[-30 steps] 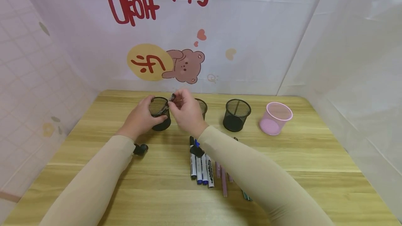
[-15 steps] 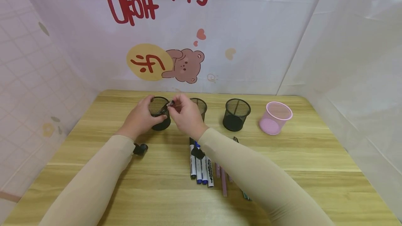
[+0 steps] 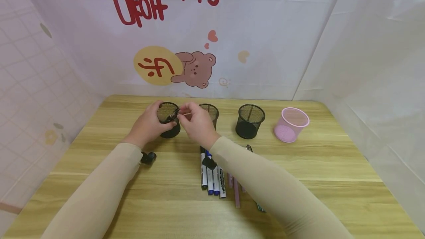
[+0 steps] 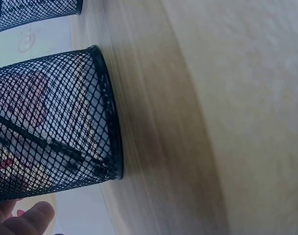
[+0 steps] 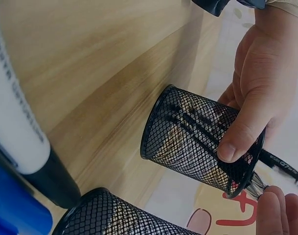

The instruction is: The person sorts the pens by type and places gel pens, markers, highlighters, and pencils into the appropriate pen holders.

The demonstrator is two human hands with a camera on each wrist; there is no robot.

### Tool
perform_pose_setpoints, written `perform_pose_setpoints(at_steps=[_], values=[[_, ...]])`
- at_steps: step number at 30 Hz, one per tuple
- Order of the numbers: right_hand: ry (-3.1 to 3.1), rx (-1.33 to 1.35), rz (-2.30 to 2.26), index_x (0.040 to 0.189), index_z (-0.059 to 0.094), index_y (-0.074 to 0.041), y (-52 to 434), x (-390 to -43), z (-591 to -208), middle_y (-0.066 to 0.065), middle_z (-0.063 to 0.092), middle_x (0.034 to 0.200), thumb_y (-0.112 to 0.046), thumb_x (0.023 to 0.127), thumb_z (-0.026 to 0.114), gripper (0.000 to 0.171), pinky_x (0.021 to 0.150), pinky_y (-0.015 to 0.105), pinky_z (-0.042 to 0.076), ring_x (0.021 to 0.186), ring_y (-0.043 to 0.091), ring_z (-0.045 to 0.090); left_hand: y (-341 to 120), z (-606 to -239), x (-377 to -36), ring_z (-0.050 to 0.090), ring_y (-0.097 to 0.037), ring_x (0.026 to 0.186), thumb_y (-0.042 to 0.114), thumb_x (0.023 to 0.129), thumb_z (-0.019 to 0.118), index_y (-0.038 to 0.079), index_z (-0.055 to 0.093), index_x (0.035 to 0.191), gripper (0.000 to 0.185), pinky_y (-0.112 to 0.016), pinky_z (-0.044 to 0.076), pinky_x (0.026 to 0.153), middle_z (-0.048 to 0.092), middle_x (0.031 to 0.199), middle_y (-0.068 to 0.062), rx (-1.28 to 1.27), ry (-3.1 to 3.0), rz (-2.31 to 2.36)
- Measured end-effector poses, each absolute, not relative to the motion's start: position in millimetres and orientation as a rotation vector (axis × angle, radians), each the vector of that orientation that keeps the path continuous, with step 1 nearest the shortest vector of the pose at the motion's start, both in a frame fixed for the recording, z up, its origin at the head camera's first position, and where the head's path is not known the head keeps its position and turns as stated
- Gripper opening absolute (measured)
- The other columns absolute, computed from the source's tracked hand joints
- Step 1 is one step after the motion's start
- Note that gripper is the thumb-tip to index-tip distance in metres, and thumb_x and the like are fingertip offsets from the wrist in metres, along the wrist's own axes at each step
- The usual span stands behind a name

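My left hand (image 3: 148,123) grips the leftmost black mesh pen cup (image 5: 202,137), its thumb lying along the outer wall in the right wrist view. Slim dark pens (image 5: 200,129) lean inside that cup, seen through the mesh. One black pen (image 5: 282,166) pokes out past the rim. At the rim my right hand (image 3: 198,124) pinches the ends of clear-barrelled pens (image 5: 257,184) that slant down into the cup. In the left wrist view the pens show through the black mesh cup (image 4: 51,122), with fingertips (image 4: 34,218) at its mouth.
A second black mesh cup (image 3: 212,115), a third black cup (image 3: 249,123) and a pink mesh cup (image 3: 290,126) stand in a row to the right. Several white markers (image 3: 212,180), pink pens (image 3: 237,193) and green-tipped pens (image 3: 260,206) lie in front, partly under the right forearm.
The pens between my right fingertips have slid down into the left cup, their ends now close to the rim. My right hand has dropped slightly. My left hand and the cup stay put.
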State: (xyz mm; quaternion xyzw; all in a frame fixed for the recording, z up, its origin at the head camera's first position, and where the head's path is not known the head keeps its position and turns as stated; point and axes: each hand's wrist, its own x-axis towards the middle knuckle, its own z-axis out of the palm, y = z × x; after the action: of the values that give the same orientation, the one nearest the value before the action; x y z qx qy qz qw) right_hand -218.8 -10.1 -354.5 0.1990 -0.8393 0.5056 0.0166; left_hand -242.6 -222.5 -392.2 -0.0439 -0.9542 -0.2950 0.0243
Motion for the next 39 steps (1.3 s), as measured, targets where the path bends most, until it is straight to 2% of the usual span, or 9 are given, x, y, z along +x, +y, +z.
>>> perform_pose_setpoints(at_steps=[7,17,24,31,39], values=[[-2.59,0.604,1.588,0.128,0.065,-0.009,-3,-218,-354,0.005,0.072,0.127,-0.019,0.105,0.066,0.025,0.08,0.028,0.061,0.105,0.019,0.073,-222,-393,-242,0.042,-0.047,0.149,0.052,0.09,0.079,0.006,0.027,0.165,0.102,-0.067,0.037,0.12,0.037,0.165,-0.024,-0.131,-2.948,-0.901],[-2.587,0.625,1.598,0.131,0.062,-0.003,36,-217,-343,0.009,0.071,0.125,-0.018,0.105,0.065,0.03,0.093,0.039,0.061,0.107,0.024,0.072,-222,-393,-242,0.037,-0.048,0.152,0.053,0.091,0.077,0.008,0.025,0.166,0.103,-0.067,0.034,0.121,0.033,0.168,-0.024,-0.133,-2.967,-0.894],[-2.734,0.607,1.331,0.126,0.069,-0.012,87,-216,-334,0.003,0.075,0.117,-0.023,0.104,0.068,0.025,0.085,0.039,0.061,0.101,0.021,0.074,-223,-395,-244,0.035,-0.048,0.153,0.053,0.091,0.078,0.009,0.024,0.167,0.103,-0.068,0.034,0.121,0.031,0.169,-0.023,-0.122,-2.973,-0.895],[-2.944,0.611,1.092,0.128,0.07,-0.009,136,-210,-334,0.005,0.077,0.107,-0.021,0.102,0.07,0.029,0.086,0.039,0.06,0.095,0.019,0.072,-223,-393,-243,0.035,-0.049,0.153,0.053,0.091,0.077,0.008,0.024,0.167,0.103,-0.069,0.033,0.121,0.032,0.169,-0.024,-0.138,-2.974,-0.893],[-3.169,0.643,0.745,0.126,0.071,-0.001,178,-209,-360,0.002,0.074,0.089,-0.019,0.097,0.073,0.034,0.07,0.03,0.054,0.076,0.013,0.064,-224,-394,-243,0.034,-0.049,0.153,0.052,0.092,0.077,0.008,0.023,0.167,0.103,-0.069,0.033,0.121,0.031,0.169,-0.025,-0.147,-2.972,-0.889]])
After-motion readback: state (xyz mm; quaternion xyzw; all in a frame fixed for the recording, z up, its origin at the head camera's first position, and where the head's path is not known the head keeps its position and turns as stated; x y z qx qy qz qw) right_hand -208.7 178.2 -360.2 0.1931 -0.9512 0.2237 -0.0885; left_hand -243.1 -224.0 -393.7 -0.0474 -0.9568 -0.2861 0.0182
